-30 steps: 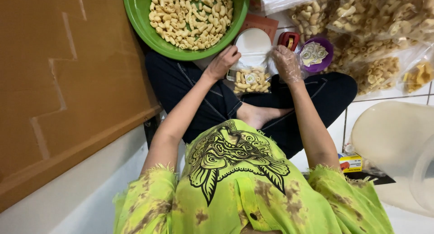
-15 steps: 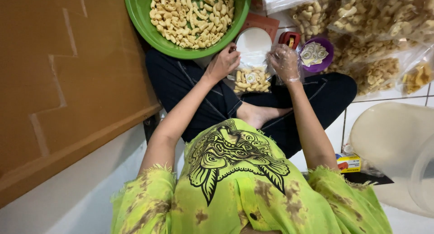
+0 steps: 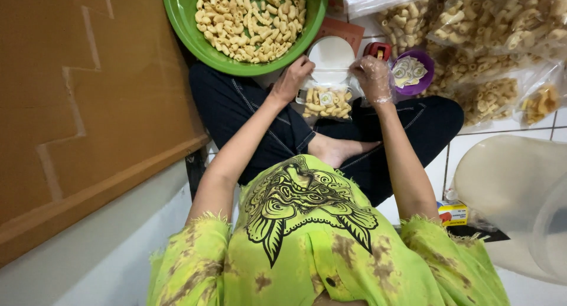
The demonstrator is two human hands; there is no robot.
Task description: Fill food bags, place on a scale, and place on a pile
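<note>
We held a small clear bag of pale macaroni snacks over our lap, left hand pinching its top at ten o'clock, gloved right hand at two. The bag looked filled, unsealed. The green basin at twelve stayed heaped; packed bags lay at two.

Cut off and hidden around the green bowl

The green bowl runs off the top edge; right of it, filled bags are cropped, their round labels too small to read.
</note>
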